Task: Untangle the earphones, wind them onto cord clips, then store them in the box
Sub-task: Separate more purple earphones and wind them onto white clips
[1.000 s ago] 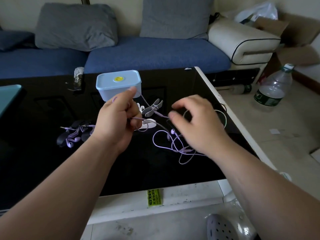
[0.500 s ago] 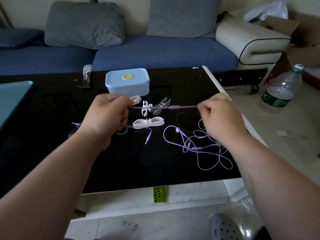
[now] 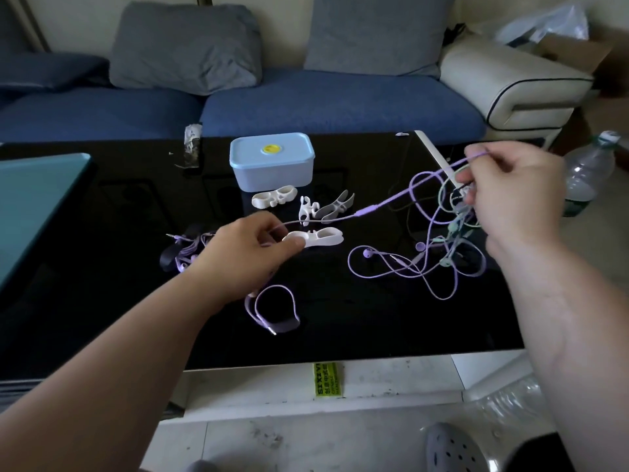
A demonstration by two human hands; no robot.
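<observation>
My left hand (image 3: 248, 255) pinches a purple earphone cord (image 3: 371, 209) low over the black table (image 3: 102, 301), beside a white cord clip (image 3: 316, 237). The cord runs taut up and right to my right hand (image 3: 517, 195), which grips it raised above the table's right edge, with a tangle of purple and green earphones (image 3: 442, 253) hanging below and trailing on the table. The cord's plug end loops under my left wrist (image 3: 272, 311). More white clips (image 3: 274, 196) (image 3: 335, 207) lie before the closed light-blue box (image 3: 271, 160). A wound purple earphone bundle (image 3: 185, 252) lies left.
A teal object (image 3: 37, 199) covers the table's left side. A blue sofa with grey cushions (image 3: 306, 103) stands behind the table. A plastic water bottle (image 3: 589, 172) stands on the floor at right. A small wrapper (image 3: 191, 144) lies at the table's far edge.
My right hand has pulled the cord up and far to the right, lifting the tangle. My left hand has dropped toward the table next to a white clip.
</observation>
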